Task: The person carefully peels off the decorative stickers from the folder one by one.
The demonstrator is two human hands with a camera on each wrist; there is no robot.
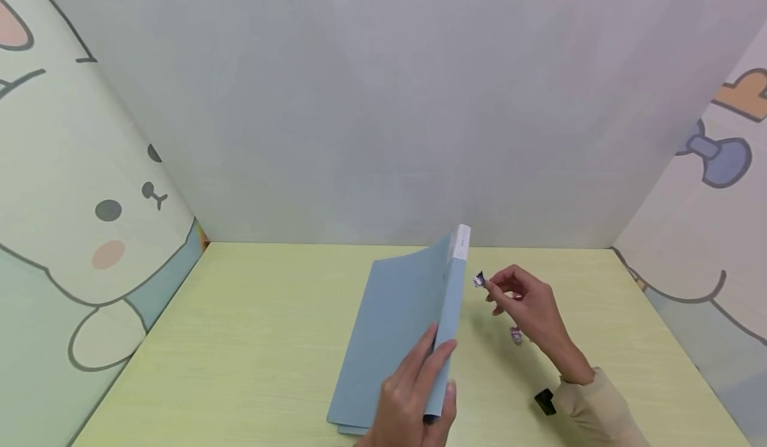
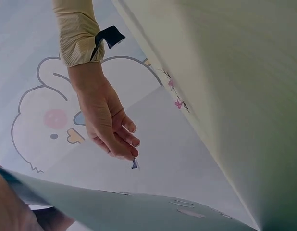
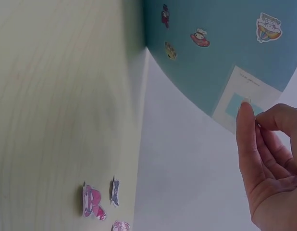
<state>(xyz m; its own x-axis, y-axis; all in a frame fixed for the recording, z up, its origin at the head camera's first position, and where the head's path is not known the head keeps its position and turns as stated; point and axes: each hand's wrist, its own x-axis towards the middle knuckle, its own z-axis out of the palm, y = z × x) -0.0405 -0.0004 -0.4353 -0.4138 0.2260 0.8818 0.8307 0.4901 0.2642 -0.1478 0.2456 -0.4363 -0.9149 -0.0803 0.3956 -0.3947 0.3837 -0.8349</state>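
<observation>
My left hand point(image 1: 413, 384) grips a light blue folder point(image 1: 392, 334) near the lower end of its spine, thumb on one side and fingers on the other. The folder stands tilted on the table, with a white label point(image 1: 461, 242) at the spine's top. To its right, my right hand point(image 1: 533, 307) pinches a small sticker point(image 1: 479, 280) between thumb and fingertips, apart from the folder. In the right wrist view, the cover facing that hand bears several cartoon stickers point(image 3: 268, 28) and a white printed label point(image 3: 225, 103). My palm hides most of the pinched piece there.
Loose pink cartoon stickers point(image 1: 516, 335) lie on the yellow-green table point(image 1: 240, 340) below my right hand; the right wrist view shows several point(image 3: 92, 202). A black tab point(image 1: 545, 402) is at the right sleeve's cuff. A grey wall point(image 1: 383, 114) and cartoon-printed side panels enclose the table.
</observation>
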